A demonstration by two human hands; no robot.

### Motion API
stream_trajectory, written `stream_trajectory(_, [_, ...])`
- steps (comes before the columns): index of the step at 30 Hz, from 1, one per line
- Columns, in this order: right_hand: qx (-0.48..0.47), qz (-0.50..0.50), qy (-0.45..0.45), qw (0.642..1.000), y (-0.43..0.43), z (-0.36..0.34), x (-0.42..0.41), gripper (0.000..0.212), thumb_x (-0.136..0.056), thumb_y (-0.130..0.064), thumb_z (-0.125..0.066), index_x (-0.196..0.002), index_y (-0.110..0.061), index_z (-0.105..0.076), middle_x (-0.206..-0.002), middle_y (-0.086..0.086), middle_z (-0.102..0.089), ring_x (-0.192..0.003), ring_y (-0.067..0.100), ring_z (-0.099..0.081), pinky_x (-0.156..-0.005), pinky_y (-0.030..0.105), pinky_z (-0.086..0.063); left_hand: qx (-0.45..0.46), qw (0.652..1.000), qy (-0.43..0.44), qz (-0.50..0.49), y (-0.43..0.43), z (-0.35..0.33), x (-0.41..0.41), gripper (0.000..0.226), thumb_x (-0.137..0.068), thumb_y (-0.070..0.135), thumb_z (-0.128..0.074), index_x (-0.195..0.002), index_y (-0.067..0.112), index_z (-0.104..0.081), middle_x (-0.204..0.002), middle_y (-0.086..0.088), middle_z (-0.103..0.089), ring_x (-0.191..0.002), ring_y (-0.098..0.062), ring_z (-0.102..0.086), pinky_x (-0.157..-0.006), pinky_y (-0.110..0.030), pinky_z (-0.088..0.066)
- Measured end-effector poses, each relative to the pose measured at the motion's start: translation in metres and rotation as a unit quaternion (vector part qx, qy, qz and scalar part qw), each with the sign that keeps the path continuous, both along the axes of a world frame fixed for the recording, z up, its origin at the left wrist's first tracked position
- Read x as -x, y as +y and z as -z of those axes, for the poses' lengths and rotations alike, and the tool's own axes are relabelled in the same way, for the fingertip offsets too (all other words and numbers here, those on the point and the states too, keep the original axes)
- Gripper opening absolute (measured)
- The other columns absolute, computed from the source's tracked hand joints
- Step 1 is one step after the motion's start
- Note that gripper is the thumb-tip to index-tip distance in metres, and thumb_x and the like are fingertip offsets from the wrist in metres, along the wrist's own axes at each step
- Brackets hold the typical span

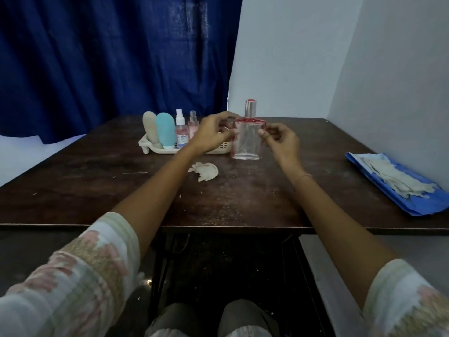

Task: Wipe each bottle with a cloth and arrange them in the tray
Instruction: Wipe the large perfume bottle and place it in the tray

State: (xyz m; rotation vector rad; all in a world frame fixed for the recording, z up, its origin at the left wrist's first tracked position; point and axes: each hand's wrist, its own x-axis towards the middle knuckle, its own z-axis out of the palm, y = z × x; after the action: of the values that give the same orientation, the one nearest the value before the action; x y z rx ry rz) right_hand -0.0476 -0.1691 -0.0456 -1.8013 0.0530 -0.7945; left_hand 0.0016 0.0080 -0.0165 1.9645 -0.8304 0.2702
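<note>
A clear flat perfume bottle with red trim and a silver cap stands upright on the dark table, just right of the beige tray. My left hand grips its upper left side with curled fingers. My right hand pinches its right edge. The tray holds a beige tube, a teal tube, a white-capped spray bottle and a small pink spray bottle. A crumpled pale cloth lies on the table in front of the tray, in neither hand.
A blue bag with pale cloths on it lies at the table's right edge. A blue curtain hangs behind, and white walls stand at the back right and right. The table's near edge crosses the view above my knees.
</note>
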Motion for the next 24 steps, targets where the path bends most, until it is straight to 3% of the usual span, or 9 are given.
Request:
stream_trajectory(3, [-0.003,-0.044,0.005,0.999,0.027,-0.002,-0.017,0.018,-0.079,-0.010,-0.072,-0.094,-0.010,-0.061,-0.082,-0.007,-0.062,-0.079,0.008,-0.061,-0.079,0.030,-0.056,0.015,1.000,0.011,-0.013,0.031,0.002,-0.011,0.036,-0.085,0.003,-0.064,-0.119,0.015,-0.060,-0.095,-0.001,-0.064,-0.094,-0.022,-0.064,-0.083,-0.029,-0.056])
stream_trajectory(10, [0.004,-0.097,0.007,0.995,0.053,0.010,-0.036,0.018,-0.080,-0.008,-0.071,-0.094,-0.007,-0.060,-0.079,-0.006,-0.061,-0.067,-0.003,-0.057,-0.064,0.010,-0.050,0.044,0.999,0.015,-0.025,0.067,0.018,-0.025,0.034,-0.085,0.009,-0.066,-0.118,0.017,-0.062,-0.101,-0.014,-0.066,-0.088,-0.025,-0.068,-0.077,-0.036,-0.059])
stream_trajectory(16, [0.018,-0.107,0.023,0.994,0.051,0.019,-0.038,0.019,-0.080,-0.011,-0.071,-0.096,-0.009,-0.061,-0.081,-0.005,-0.061,-0.076,0.008,-0.059,-0.066,0.018,-0.054,0.032,0.999,0.044,0.001,0.072,0.023,-0.030,0.032,-0.085,0.010,-0.067,-0.114,0.022,-0.062,-0.096,-0.012,-0.061,-0.087,-0.025,-0.066,-0.066,-0.028,-0.059])
stream_trajectory(20, [0.026,-0.119,0.032,0.992,0.053,0.018,-0.038,0.025,-0.082,-0.012,-0.069,-0.104,-0.006,-0.061,-0.084,-0.006,-0.061,-0.082,0.010,-0.060,-0.073,0.024,-0.056,0.009,0.996,0.083,0.020,0.078,0.017,-0.033,0.030,-0.087,0.017,-0.064,-0.116,0.025,-0.059,-0.106,-0.016,-0.061,-0.095,-0.024,-0.065,-0.069,-0.037,-0.060])
stream_trajectory(24, [0.031,-0.117,0.035,0.992,0.054,0.021,-0.039,0.042,-0.085,-0.016,-0.067,-0.122,-0.009,-0.050,-0.090,-0.002,-0.062,-0.083,0.015,-0.062,-0.074,0.030,-0.057,0.048,0.997,0.057,0.008,0.071,0.002,-0.029,0.027,-0.092,0.021,-0.058,-0.119,0.022,-0.058,-0.110,0.000,-0.063,-0.101,-0.014,-0.062,-0.073,-0.029,-0.058])
